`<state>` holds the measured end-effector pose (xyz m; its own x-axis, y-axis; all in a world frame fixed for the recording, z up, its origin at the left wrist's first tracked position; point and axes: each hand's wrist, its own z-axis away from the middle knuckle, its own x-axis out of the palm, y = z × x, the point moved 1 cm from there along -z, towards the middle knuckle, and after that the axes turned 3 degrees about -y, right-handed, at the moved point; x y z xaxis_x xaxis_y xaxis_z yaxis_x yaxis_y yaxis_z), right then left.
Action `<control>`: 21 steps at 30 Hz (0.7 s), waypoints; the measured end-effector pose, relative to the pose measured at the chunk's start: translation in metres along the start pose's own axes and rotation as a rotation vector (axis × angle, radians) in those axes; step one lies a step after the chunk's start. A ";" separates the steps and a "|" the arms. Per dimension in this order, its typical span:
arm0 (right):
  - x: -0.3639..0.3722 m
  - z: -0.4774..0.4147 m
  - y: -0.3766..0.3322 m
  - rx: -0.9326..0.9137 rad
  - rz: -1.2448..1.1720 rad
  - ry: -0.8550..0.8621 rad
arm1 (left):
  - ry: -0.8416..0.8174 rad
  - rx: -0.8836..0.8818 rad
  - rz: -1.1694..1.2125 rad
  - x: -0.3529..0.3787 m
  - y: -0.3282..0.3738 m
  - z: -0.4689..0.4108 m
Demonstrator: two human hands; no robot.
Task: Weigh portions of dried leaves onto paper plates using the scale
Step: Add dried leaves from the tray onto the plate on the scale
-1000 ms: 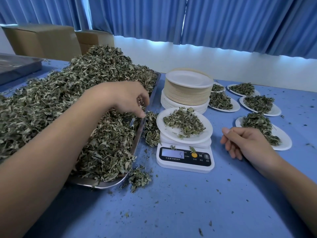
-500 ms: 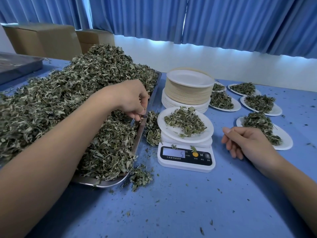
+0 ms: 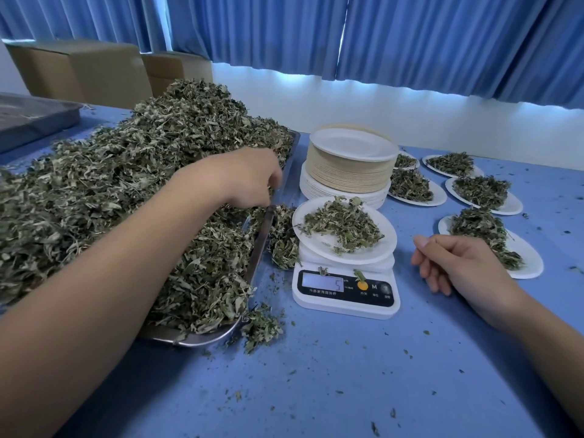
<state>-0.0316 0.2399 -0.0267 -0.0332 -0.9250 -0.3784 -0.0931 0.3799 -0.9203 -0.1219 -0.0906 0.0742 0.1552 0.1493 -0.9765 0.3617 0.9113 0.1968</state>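
While left hand (image 3: 246, 181) is digging curled fingers into dried leaves (image 3: 126, 184) at right edge of metal tray (image 3: 202, 338), fingertips hidden, grasp impossible to tell, right hand (image 3: 455, 267) is resting on desk (image 3: 347, 374) just right of scale (image 3: 346, 290), fingers loosely curled, holding nothing. Paper plate (image 3: 319, 245) is sitting on scale, carrying small leaf portion; display is showing 5. Spilled leaves (image 3: 284, 245) are lying between tray and scale. Plate stack (image 3: 350, 165) is standing behind scale; filled plates (image 3: 512, 206) are lying further right
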 end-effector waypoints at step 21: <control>0.001 0.002 -0.001 -0.002 -0.001 -0.005 | 0.125 -0.135 0.022 -0.011 0.004 0.013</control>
<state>-0.0300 0.2385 -0.0262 -0.0280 -0.9253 -0.3783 -0.0948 0.3792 -0.9205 -0.1104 -0.0931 0.0872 0.0430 0.2089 -0.9770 0.2318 0.9491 0.2131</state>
